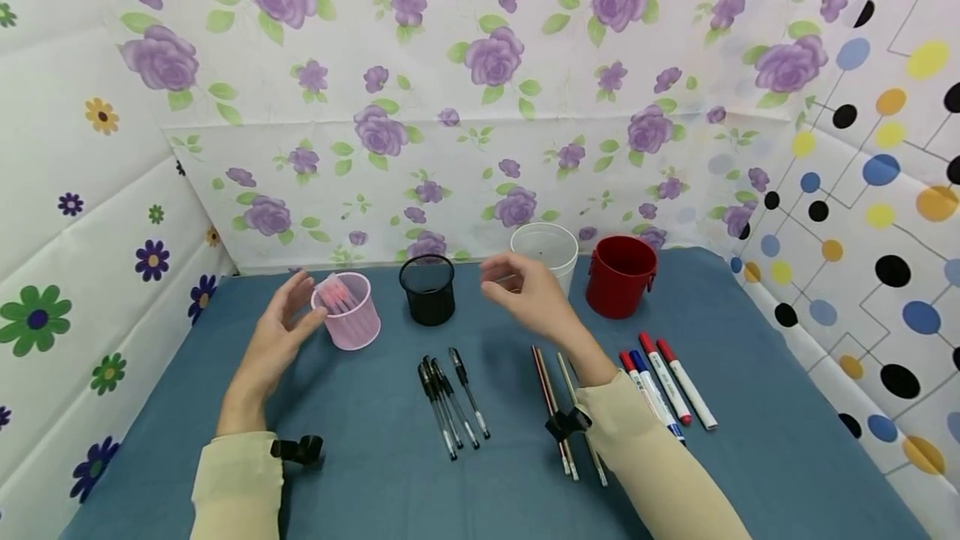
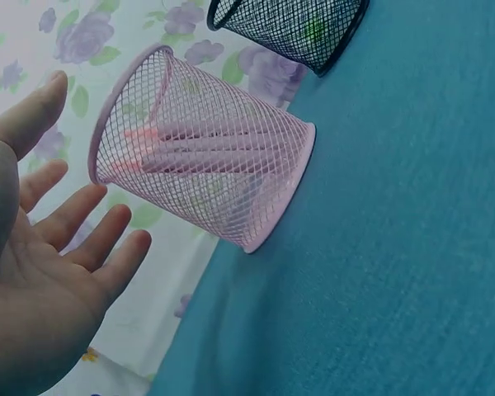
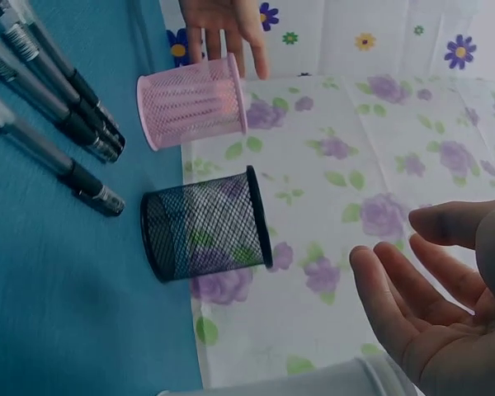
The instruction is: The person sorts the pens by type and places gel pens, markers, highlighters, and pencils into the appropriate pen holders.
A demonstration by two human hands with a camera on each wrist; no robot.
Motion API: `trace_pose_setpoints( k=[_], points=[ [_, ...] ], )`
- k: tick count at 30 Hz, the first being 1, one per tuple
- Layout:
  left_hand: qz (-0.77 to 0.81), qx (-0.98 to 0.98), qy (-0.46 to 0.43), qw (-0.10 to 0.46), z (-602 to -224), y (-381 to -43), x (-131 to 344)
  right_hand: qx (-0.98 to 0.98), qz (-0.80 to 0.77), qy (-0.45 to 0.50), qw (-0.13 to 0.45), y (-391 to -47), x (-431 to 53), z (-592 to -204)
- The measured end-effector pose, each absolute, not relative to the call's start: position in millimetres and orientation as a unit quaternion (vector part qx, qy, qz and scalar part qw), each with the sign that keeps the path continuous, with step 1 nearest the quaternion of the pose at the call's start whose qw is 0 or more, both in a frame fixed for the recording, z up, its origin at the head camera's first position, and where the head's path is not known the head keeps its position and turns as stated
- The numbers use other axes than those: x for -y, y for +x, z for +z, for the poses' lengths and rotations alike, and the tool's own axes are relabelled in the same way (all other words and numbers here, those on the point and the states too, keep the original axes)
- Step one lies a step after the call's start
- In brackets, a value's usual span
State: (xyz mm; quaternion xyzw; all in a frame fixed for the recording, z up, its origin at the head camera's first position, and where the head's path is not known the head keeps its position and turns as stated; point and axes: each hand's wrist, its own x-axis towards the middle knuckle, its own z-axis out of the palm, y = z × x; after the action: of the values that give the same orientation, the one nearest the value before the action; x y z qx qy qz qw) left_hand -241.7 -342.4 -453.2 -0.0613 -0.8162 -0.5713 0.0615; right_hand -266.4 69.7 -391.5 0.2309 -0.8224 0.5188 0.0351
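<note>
My left hand point(image 1: 270, 340) is beside the pink mesh pen cup point(image 1: 354, 330), its fingers spread and loosely bent near the rim. Inside the cup stand a few pink pens point(image 2: 206, 157), seen through the mesh in the left wrist view. Between the black mesh cup point(image 1: 431, 308) and the white cup point(image 1: 558, 261), my right hand point(image 1: 532, 298) hovers above the table with fingers relaxed and nothing in them. It partly covers the white cup in the head view. Through its mesh, the black cup point(image 3: 206, 227) shows no pens in the right wrist view.
A red cup point(image 1: 618, 286) stands right of the white one. Several black-capped pens point(image 1: 470, 392) lie mid-table. Pencils point(image 1: 546, 390) lie partly under the right forearm, with red- and blue-capped markers point(image 1: 670, 382) to their right. Flowered cloth point(image 1: 450, 190) hangs behind the table.
</note>
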Motion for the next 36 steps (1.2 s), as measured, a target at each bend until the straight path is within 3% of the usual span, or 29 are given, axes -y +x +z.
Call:
trace_pose_setpoints(
  k=[18,36],
  points=[
    [-0.558,0.816,-0.091,0.118,-422,-237,321,0.827,0.516,0.215,0.058,-252,-95,-405],
    [-0.553,0.812,-0.137,0.128,-419,-235,288,0.837,0.503,0.211,0.050,-253,-102,-405]
  ],
)
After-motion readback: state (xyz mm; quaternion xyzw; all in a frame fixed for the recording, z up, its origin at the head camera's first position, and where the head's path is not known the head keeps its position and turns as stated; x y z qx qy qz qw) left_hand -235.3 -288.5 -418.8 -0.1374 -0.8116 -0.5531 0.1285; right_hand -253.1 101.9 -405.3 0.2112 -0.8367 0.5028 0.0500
